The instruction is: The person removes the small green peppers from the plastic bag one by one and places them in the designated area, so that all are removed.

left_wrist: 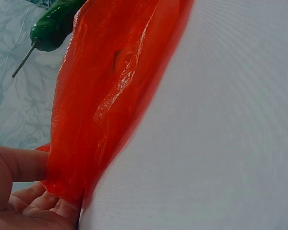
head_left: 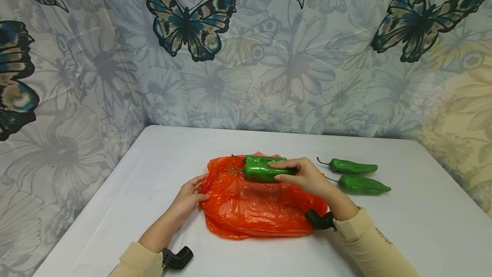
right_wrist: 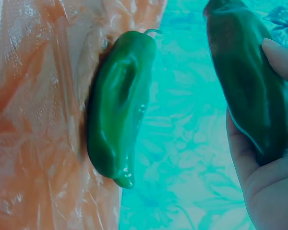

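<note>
My right hand (head_left: 307,176) grips a long green pepper (head_left: 261,172) by its right end, above an orange-red plastic bag (head_left: 257,213). In the right wrist view, thumb and fingers hold the pepper (right_wrist: 249,76) from both sides. A second green pepper (right_wrist: 122,105) lies on the bag, just behind the held one and partly hidden by it in the head view. My left hand (head_left: 186,200) holds the bag's left edge. Thumb and fingers lie on either side of the plastic (left_wrist: 67,177) in the left wrist view.
Two more green peppers, one farther back (head_left: 353,166) and one nearer (head_left: 363,184), lie on the white table (head_left: 115,208) right of the bag. Behind the table stands a butterfly-patterned cloth wall (head_left: 246,80). Black wrist devices show on the left arm (head_left: 178,258) and right arm (head_left: 320,219).
</note>
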